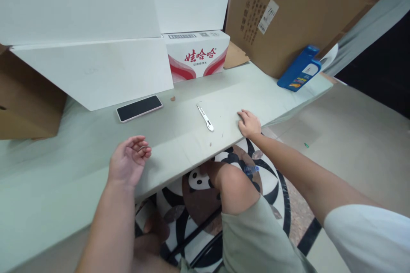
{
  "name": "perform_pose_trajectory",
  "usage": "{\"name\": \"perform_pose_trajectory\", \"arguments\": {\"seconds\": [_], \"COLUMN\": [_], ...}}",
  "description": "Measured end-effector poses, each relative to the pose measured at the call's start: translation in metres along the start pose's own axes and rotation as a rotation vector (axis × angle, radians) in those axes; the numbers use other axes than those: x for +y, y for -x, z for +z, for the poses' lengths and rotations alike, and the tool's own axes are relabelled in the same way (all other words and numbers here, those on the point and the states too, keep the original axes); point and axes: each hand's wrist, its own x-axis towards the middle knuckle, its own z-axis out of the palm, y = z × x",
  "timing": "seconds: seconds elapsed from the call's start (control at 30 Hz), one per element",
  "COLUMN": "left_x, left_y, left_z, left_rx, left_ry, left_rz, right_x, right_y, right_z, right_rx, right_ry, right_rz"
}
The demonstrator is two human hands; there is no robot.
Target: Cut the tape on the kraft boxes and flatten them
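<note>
My left hand (129,161) rests palm-up on the pale table (64,158) near its front edge, with the fingers loosely curled and nothing in it. My right hand (248,123) lies palm-down on the table's front edge, fingers spread flat. A small white craft knife (205,117) lies on the table between the two hands, closer to my right hand. A black phone (139,108) lies face-up beyond my left hand.
A white carton with red lettering (197,54) stands at the back, next to large white boards (92,68). Brown cardboard boxes (297,13) stand at the right and left. A blue bottle (299,69) lies at the far right corner. My knees are below the table edge.
</note>
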Motion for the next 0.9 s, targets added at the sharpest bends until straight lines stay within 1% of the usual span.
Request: {"name": "perform_pose_trajectory", "arguments": {"seconds": [0.37, 0.53, 0.67, 0.73, 0.8, 0.9], "left_x": [0.002, 0.007, 0.014, 0.016, 0.018, 0.02], "left_y": [0.002, 0.01, 0.016, 0.018, 0.018, 0.017], "left_z": [0.004, 0.001, -0.005, -0.009, -0.013, -0.021], "left_rx": [0.052, 0.077, 0.088, 0.102, 0.113, 0.12], "left_ry": [0.031, 0.071, 0.099, 0.1, 0.1, 0.103], "left_rz": [-0.01, -0.007, -0.002, 0.006, 0.013, 0.022], "right_x": [0.002, -0.001, -0.008, -0.016, -0.031, -0.073], "right_y": [0.0, 0.0, 0.001, -0.002, -0.008, -0.022], "right_z": [0.001, 0.0, -0.006, -0.01, -0.013, -0.011], "right_rx": [-0.012, -0.025, -0.036, -0.043, -0.046, -0.056], "right_ry": [0.032, 0.06, 0.084, 0.091, 0.08, 0.018], "right_rz": [-0.007, -0.006, -0.023, -0.032, -0.069, -0.202]}}
